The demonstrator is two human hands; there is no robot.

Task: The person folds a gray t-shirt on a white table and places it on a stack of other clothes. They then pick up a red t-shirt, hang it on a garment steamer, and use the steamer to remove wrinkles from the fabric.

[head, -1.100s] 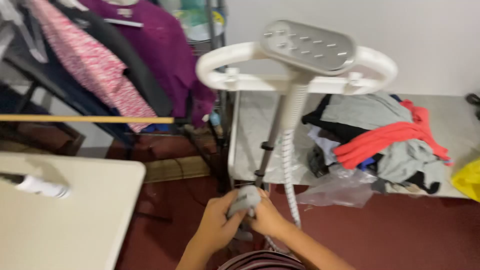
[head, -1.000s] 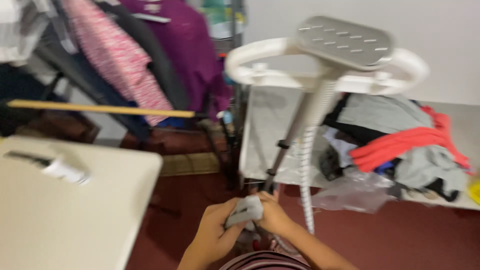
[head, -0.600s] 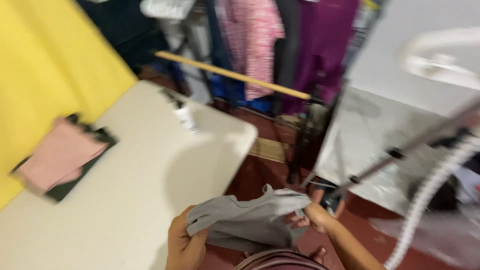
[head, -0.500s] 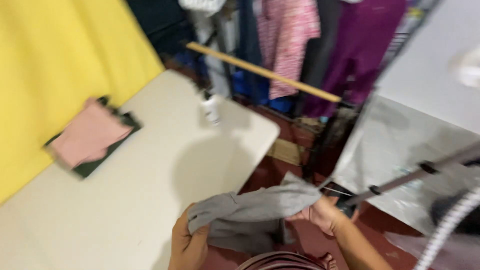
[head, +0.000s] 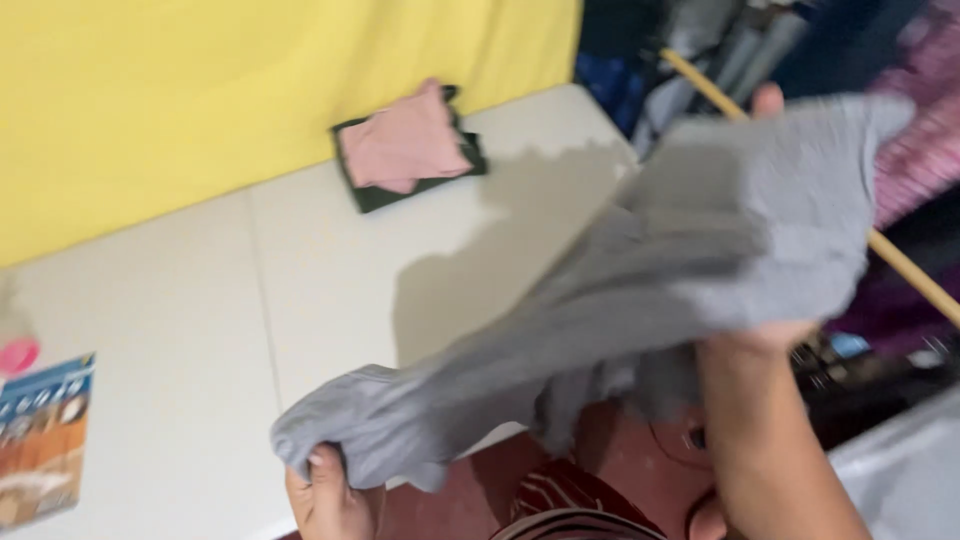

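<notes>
Left hand: my left hand is low in my view, at about 7 o'clock. Its fingers are clenched on one end of the grey cloth.

Right hand: my right hand is up at about 3 o'clock, mostly hidden behind the cloth. One fingertip pokes out over the top edge. The hand is grasping the other end of the cloth and lifts it high.

Grey cloth: it hangs in the air between my two hands, over the near edge of the bench. It runs from 7 o'clock up to 2 o'clock. It is blurry, so I cannot tell what kind of clothing it is.

Bench: pale and flat, and the cloth's shadow falls on it.

Pink cloth: a folded pink cloth lies on a dark green cloth at about 11 o'clock, at the far side of the bench.

Picture card: a colourful printed card lies at 9 o'clock, near the left edge.

Wall: a yellow wall stands behind the bench.

Stick: a wooden stick slants down at 3 o'clock, behind the grey cloth.
</notes>
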